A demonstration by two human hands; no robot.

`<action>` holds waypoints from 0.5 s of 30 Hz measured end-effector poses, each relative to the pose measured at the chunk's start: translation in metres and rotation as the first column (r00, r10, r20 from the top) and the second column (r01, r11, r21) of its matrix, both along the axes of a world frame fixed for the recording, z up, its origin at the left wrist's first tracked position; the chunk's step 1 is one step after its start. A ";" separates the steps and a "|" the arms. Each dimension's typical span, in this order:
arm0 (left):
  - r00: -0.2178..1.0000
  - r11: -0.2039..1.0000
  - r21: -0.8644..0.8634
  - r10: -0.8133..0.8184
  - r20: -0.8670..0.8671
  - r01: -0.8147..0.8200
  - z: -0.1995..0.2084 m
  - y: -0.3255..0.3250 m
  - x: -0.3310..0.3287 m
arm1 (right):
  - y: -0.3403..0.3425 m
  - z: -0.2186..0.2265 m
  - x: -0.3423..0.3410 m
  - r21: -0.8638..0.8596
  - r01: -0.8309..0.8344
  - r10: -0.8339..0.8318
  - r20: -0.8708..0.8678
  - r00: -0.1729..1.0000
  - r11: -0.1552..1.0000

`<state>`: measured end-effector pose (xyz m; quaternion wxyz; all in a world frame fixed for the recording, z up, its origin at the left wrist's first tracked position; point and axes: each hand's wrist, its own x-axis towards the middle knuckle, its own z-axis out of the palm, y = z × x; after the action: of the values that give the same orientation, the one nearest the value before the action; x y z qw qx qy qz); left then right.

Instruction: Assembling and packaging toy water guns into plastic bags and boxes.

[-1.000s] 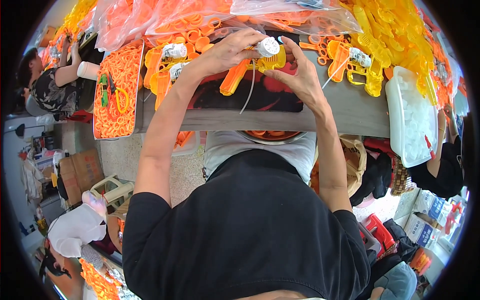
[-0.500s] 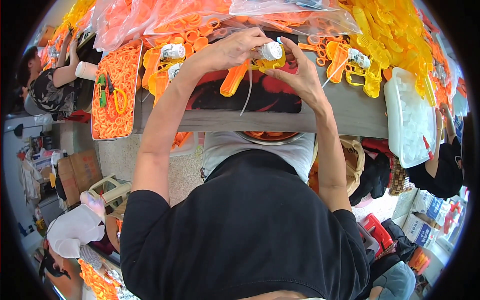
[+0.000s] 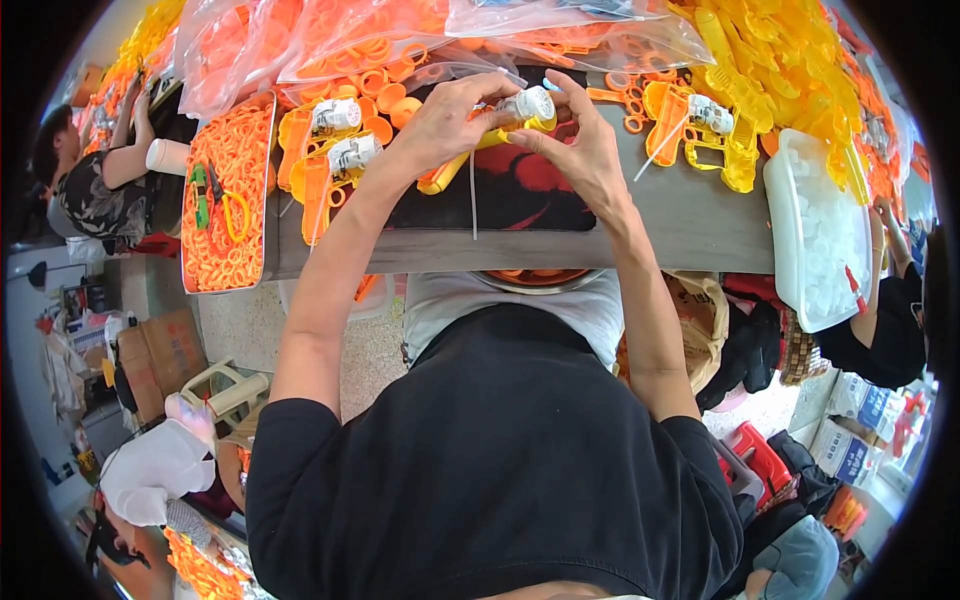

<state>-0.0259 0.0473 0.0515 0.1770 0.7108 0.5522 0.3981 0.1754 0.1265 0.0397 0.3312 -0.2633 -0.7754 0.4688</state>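
Observation:
Above the dark red-and-black mat [image 3: 540, 205], both hands are on a partly assembled toy gun with a white cylinder [image 3: 536, 103] and a yellow-orange shell [image 3: 440, 178]. My left hand [image 3: 448, 125] grips it from the left, fingers wrapped over the top. My right hand [image 3: 585, 145] curves round its right end, thumb against the yellow shell. A small light-blue bit [image 3: 549, 84] shows at the right fingertips; its kind is unclear. From the toy hangs a thin white tube [image 3: 474, 205]. Similar orange toy guns [image 3: 318, 178] with white cylinders lie left of my forearm.
A tray of orange rings [image 3: 222, 260] holds green and yellow-handled cutters. Another toy gun [image 3: 668, 130] lies to the right, beside yellow shells [image 3: 740, 160] and a white bin of translucent parts [image 3: 790, 240]. Plastic bags [image 3: 600, 35] cover the far side. Co-workers sit at both sides.
The toy gun has shifted slightly left and its handle has tilted flatter. Its tube now hangs straight down. My right hand has come in a little closer to my left.

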 end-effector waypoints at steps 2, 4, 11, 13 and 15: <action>0.997 0.997 0.071 0.046 -0.069 -0.041 -0.003 0.004 0.005 | -0.002 0.004 0.001 -0.016 -0.004 0.004 -0.005 1.000 1.000; 0.992 0.995 0.078 0.076 -0.104 -0.068 -0.006 -0.003 0.006 | -0.003 0.003 0.003 -0.008 -0.044 0.044 -0.008 0.999 0.999; 0.919 0.946 0.129 0.321 -0.229 -0.298 -0.039 -0.035 0.034 | -0.004 -0.022 0.037 0.389 0.064 -0.161 0.221 0.962 0.919; 0.880 0.904 0.241 0.409 -0.241 -0.354 -0.043 -0.027 0.040 | 0.012 -0.020 0.050 0.761 0.263 -0.625 0.229 0.746 0.594; 0.896 0.901 0.280 0.393 -0.207 -0.331 -0.048 -0.015 0.040 | 0.042 -0.030 0.060 0.842 0.183 -0.759 0.335 0.559 0.507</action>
<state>0.0146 0.0326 0.0034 -0.0604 0.6563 0.6423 0.3913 0.2350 0.1684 0.0096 0.2246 -0.4777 -0.8390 -0.1322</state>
